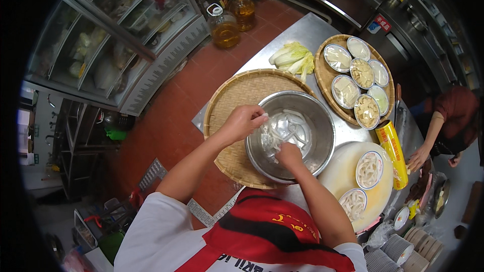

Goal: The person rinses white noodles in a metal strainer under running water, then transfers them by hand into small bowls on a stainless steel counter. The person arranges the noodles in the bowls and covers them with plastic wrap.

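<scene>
A deep stainless steel bowl (pixel 325 136) stands partly on a round woven bamboo tray (pixel 230 94), with pale food strips (pixel 297 130) at its bottom. Over the bowl's left side, my left hand (pixel 245 122) pinches a whitish strip between thumb and fingertips. Inside the bowl is my right hand (pixel 290 155), bent down at a bunch of pale strips; its fingertips are partly hidden. To the right, two small bowls of similar strips, an upper one (pixel 369 170) and a lower one (pixel 353 202), sit on a round pale cutting board (pixel 336 166).
Beyond the bowl lie cabbage leaves (pixel 291 58) and a bamboo tray (pixel 321 71) of film-covered dishes. A yellow film box (pixel 393 155) borders the cutting board. At the right, a co-worker (pixel 450 121) reaches onto the table. Plates (pixel 397 249) are stacked lower right; oil jugs (pixel 225 30) stand on the floor.
</scene>
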The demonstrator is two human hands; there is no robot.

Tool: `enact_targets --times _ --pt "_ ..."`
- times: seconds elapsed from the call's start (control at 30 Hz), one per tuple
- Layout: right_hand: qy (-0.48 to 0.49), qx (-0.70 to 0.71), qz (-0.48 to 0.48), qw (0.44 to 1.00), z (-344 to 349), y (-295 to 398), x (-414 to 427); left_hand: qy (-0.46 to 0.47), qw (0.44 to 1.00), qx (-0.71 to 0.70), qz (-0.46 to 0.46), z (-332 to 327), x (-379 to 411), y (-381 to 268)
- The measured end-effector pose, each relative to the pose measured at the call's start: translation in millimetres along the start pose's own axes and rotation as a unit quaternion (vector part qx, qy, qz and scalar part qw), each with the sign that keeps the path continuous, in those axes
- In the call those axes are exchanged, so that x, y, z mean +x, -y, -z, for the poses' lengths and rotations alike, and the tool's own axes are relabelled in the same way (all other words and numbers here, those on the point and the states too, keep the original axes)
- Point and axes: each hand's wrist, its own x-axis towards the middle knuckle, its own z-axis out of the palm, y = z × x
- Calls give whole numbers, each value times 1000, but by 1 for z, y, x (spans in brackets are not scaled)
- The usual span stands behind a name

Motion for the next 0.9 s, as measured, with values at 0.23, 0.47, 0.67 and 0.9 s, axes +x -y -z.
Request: enact_targets --times 0.23,0.47,0.67,0.9 --pt "129 523 -84 838 79 -17 -63 20 998 -30 -42 -5 0 3" --pt "110 669 -53 733 110 -36 -104 106 977 -162 -94 -21 -7 -12" --pt "35 594 -54 802 97 -44 -104 146 953 -258 -66 -32 -14 -29" --pt "-134 380 8 915 103 -3 -108 174 931 -322 -7 -35 -23 -39"
